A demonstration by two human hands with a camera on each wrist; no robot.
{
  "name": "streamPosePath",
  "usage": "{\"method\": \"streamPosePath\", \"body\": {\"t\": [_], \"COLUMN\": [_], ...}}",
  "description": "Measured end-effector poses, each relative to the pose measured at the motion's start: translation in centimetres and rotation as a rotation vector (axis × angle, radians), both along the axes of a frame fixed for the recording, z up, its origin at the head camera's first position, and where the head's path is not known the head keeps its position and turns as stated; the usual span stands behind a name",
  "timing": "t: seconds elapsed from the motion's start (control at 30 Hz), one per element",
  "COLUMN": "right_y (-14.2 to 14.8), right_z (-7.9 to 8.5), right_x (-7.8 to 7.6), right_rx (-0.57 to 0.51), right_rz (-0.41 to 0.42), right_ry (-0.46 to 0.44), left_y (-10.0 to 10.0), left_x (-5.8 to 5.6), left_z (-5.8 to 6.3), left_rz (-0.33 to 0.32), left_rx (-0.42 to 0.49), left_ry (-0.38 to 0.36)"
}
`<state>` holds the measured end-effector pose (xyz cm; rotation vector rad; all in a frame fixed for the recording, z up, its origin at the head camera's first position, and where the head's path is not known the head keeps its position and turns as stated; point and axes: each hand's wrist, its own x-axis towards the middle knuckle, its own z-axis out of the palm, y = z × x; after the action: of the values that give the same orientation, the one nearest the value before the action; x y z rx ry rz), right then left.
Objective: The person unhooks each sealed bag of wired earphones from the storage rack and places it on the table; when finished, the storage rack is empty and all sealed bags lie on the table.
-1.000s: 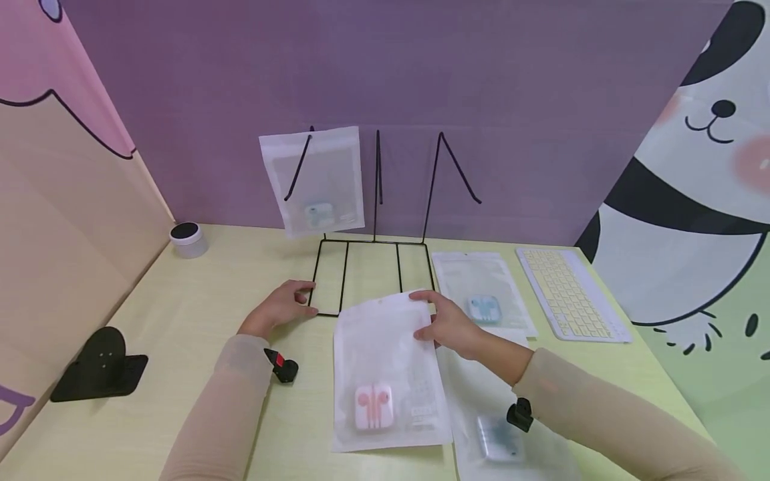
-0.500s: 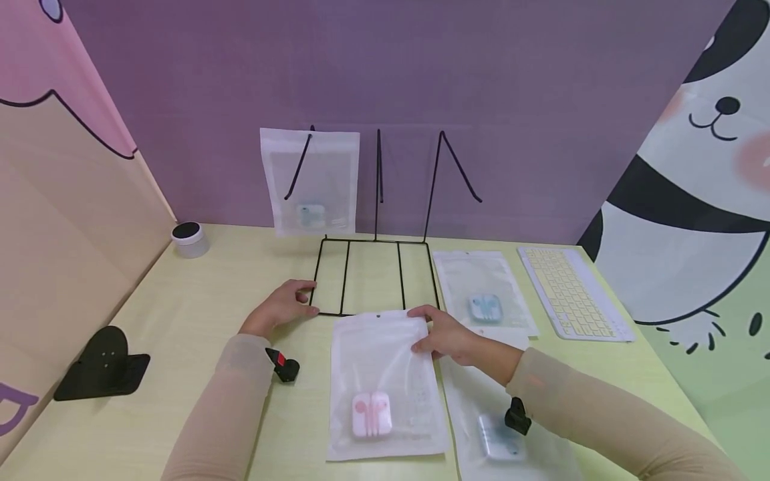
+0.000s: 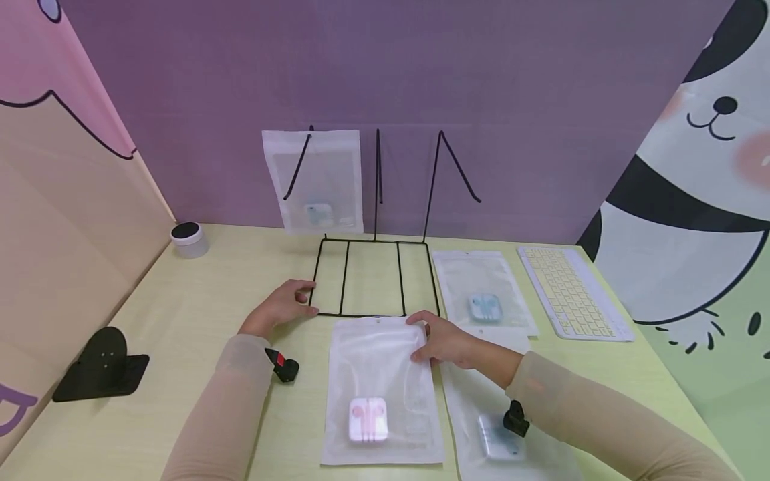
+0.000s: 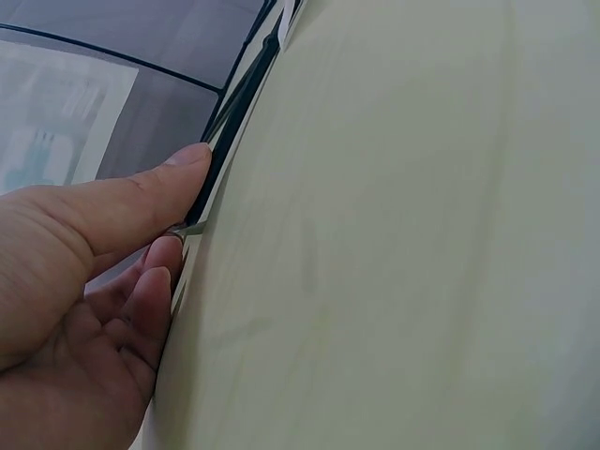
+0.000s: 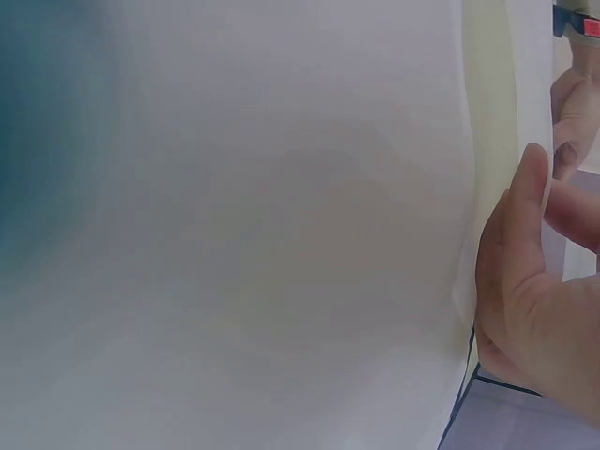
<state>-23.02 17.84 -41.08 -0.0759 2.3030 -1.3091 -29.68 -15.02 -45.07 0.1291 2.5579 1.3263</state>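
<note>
On the worktop, at left, the left grip is closed in a pinch, thumb over fingers, on the near left part of the rack. On the rack's left hook hangs the hung bag. The pink bag lies flat, or nearly so, just in front of the rack, its long axis pointing toward it, with the case at the end nearer the person. The right grip, the nearer of the two, pinches its far right corner between thumb and fingers; the bag thus extends leftward and toward the person from this grip. Farther right: the blue bag, then the keyboard.
</note>
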Motion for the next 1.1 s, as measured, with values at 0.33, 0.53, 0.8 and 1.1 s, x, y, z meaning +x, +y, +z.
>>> {"method": "streamPosePath", "body": {"t": [0.33,0.53,0.8,1.1], "right_y": [0.1,0.3,1.7,3.8], "right_z": [-0.1,1.5,3.7,1.6], "right_x": [-0.2,-0.2,-2.0,-6.6], "right_rx": [0.097,0.219,0.418,0.467], "right_rz": [0.069,0.142,0.244,0.202], "right_ry": [0.031,0.033,0.173,0.357], "left_y": [0.0,0.0,0.0,0.0], "left_x": [0.0,-0.2,-0.3,-0.1], "left_z": [-0.1,-0.2,-0.3,-0.2], "left_rz": [0.007,0.002,-0.001,-0.004], "left_rx": [0.003,-0.002,-0.014,-0.001], "left_ry": [-0.001,0.002,0.004,0.006]}}
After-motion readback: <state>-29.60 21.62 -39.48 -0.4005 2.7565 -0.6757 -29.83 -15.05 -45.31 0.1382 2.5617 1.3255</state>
